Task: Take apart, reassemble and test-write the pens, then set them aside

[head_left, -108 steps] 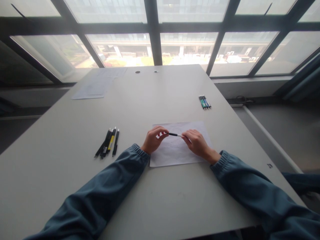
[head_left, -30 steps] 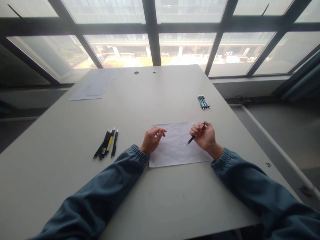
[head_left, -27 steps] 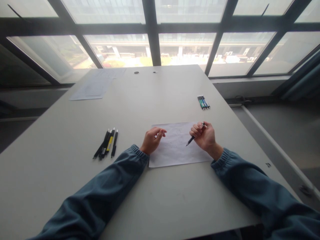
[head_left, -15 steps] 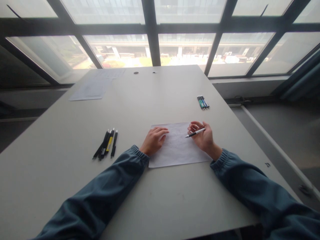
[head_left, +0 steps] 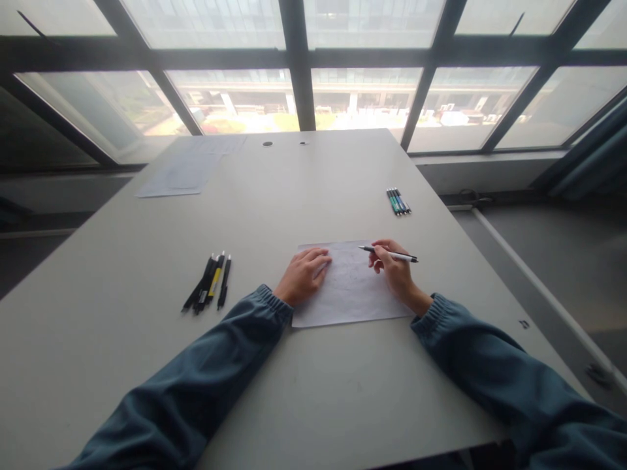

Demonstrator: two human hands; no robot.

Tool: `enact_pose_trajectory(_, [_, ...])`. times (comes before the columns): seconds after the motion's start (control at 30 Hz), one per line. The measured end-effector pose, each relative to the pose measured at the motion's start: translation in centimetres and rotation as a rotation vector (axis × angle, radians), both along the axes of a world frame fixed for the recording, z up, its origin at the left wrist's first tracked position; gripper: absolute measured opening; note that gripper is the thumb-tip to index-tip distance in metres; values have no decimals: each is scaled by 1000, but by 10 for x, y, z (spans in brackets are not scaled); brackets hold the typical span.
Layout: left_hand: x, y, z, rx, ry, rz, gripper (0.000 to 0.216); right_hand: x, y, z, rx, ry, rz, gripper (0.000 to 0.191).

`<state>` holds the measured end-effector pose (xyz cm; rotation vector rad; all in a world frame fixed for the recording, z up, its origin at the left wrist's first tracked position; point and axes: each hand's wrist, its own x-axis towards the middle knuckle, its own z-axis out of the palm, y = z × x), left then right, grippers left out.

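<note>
Pen [head_left: 400,256], likely light and stiff, is best held as the right hand [head_left: 396,271] pinches it, tip [head_left: 361,247] just beyond the grip.

We wear long, roomy sleeves [head_left: 196,375] of plain dark teal-blue cloth, left and right alike. Soft folds crease the smooth fabric along its length, elastic gathers each cuff [head_left: 275,304] into small, tight ruffles, and beyond them our hands [head_left: 304,275] are bare.
</note>
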<state>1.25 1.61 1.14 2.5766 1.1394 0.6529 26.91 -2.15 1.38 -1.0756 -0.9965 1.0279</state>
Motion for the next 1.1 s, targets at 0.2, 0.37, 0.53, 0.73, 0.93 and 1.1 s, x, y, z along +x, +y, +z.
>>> enact_pose_trajectory(0.2, [1,-1,1,-6,15,7,30,-2,1,-5,48,-305,-38,17])
enact_pose_trajectory(0.37, [1,0,1,-5,32,14,30,-1,1,-6,49,-372,-38,22])
enact_pose_trajectory(0.53, [1,-2,3,-3,56,21,30,-2,-2,-5,-4,-510,-6,15])
enact_pose_trajectory(0.73, [2,-3,5,-1,58,26,30,-5,-2,-4,-5,-666,-5,14])
enact_pose_trajectory(0.93, [1,-2,3,16,37,21,30,-5,-3,-4,7,-690,7,16])
enact_pose_trajectory(1.1, [1,-1,3,11,41,25,29,-6,-1,-4,10,-725,-14,15])
